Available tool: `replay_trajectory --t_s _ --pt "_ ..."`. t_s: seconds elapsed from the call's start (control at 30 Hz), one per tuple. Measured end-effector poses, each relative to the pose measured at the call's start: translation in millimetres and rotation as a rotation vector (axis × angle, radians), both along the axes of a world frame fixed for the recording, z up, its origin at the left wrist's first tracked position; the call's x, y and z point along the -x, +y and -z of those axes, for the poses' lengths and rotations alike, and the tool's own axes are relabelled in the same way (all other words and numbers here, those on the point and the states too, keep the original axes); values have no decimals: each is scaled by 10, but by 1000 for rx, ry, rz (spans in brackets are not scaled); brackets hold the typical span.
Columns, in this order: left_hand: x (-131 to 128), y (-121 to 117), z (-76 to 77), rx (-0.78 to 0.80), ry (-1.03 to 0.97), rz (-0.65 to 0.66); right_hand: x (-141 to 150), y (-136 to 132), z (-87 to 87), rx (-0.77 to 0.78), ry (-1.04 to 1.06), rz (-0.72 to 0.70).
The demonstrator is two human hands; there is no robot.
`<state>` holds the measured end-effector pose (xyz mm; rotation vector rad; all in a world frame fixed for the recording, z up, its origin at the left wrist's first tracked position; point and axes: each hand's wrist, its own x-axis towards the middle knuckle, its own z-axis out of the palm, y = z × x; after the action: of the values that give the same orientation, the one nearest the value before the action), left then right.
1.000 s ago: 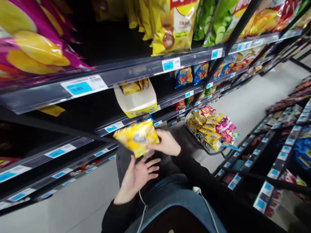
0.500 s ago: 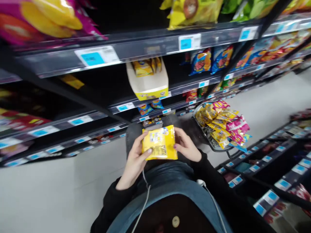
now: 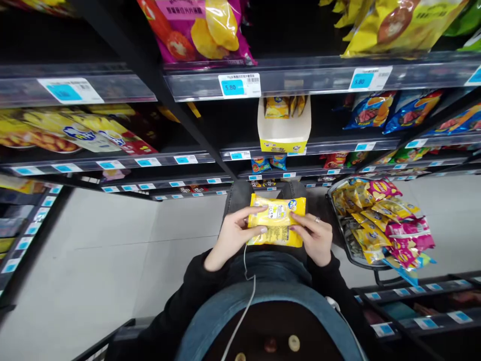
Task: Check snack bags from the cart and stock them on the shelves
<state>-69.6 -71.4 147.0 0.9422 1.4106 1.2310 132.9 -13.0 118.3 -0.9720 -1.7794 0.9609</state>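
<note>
A yellow snack bag (image 3: 277,220) with a blue logo and a printed panel lies level over my knees. My left hand (image 3: 236,226) grips its left end, the thumb on top and the other fingers at the edge. On the opposite end rests my right hand (image 3: 313,234), thumb and fingertips pinching the bag's face and right side. Straight ahead on the shelf stands a white and yellow display box (image 3: 284,131) with a few small yellow packets (image 3: 277,108) inside.
On the right, a basket (image 3: 347,250) is heaped with yellow and pink snack bags (image 3: 376,215). Shelves with price tags (image 3: 240,86) run across the front, holding a purple chip bag (image 3: 205,32) and blue bags (image 3: 370,111). Another shelf (image 3: 424,321) stands behind at right. A white cable (image 3: 246,306) hangs down my front.
The view has swung left, so shelves and basket appear further right. My right hand has shifted from the bag's right edge onto its face, fingers now over the top.
</note>
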Motion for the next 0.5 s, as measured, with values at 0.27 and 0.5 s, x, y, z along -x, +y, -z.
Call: replay_trajectory --t_s 0.27,0.5 --pt "70 -1 -8 -264 395 44 52 -11 -58 -28 -54 9" --pt "32 6 -55 -342 523 -3 75 1 -125 30 -90 -55"
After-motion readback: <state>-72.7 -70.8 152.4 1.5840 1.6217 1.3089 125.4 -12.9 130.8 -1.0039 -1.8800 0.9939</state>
